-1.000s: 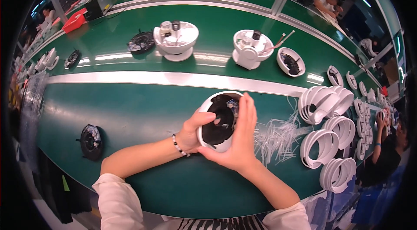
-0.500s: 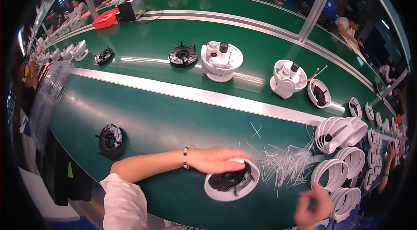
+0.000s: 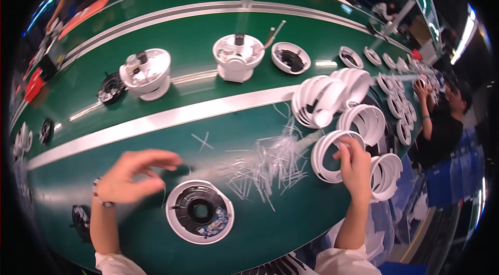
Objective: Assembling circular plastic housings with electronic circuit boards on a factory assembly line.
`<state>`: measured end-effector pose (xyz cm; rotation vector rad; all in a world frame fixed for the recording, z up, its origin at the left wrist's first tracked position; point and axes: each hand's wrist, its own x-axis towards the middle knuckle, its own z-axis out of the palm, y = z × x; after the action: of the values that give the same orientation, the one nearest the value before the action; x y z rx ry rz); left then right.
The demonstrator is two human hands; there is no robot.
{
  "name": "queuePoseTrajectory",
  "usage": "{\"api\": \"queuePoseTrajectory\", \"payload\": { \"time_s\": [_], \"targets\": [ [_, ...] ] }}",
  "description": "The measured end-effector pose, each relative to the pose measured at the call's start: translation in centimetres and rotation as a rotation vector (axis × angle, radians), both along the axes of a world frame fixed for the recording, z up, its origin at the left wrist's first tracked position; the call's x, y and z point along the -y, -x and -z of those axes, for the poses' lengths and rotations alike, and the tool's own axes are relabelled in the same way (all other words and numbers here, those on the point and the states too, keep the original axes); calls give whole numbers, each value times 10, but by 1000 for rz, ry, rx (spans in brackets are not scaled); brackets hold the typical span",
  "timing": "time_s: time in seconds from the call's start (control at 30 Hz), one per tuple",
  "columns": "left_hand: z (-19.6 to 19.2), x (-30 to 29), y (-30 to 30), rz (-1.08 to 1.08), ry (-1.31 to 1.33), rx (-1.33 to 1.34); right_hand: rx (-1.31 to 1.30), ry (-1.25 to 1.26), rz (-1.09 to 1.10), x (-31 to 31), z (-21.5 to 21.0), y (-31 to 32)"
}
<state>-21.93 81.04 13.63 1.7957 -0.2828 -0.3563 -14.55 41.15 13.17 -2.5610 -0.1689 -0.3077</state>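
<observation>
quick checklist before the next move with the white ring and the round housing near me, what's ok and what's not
1. Right hand on a white ring from the stack: ok, fingers touch its rim.
2. Ring lifted free of the stack: cannot tell.
3. Left hand free: cannot tell, blurred; a small dark piece may sit at its fingertips.
4. Round housing open side up: ok, dark insert visible.
5. Housing steadied: not ok, neither hand touches it.
6. Loose white strips away from the housing: ok, they lie just beside it.
</observation>
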Motion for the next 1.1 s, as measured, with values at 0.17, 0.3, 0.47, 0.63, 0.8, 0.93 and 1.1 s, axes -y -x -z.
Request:
{"api": "queuePoseTrajectory", "payload": {
  "time_s": [0.17, 0.3, 0.47, 0.63, 0.8, 0.93, 1.1],
  "targets": [
    [-17, -25, -19, -361, 73, 171, 62, 92, -5, -8, -4, -12],
    [-20, -44, -23, -532, -162, 241, 161, 66, -6, -19, 3, -18],
    [-1, -97, -77, -769, -551, 629, 277, 10, 156, -7, -31, 35],
    [67, -209, -115, -1144, -1068, 515, 596, -292, -92, -43, -36, 70],
    [127, -221, -137, -1253, -786, 73, 111, 6, -867, -62, -37, 84],
    [109, -197, -146, -1155, -688, 229, -57, 167, -1014, -48, -16, 109],
    [101, -175, -152, -1088, -658, 209, -155, 253, -1018, -34, -6, 123]
  ]
}}
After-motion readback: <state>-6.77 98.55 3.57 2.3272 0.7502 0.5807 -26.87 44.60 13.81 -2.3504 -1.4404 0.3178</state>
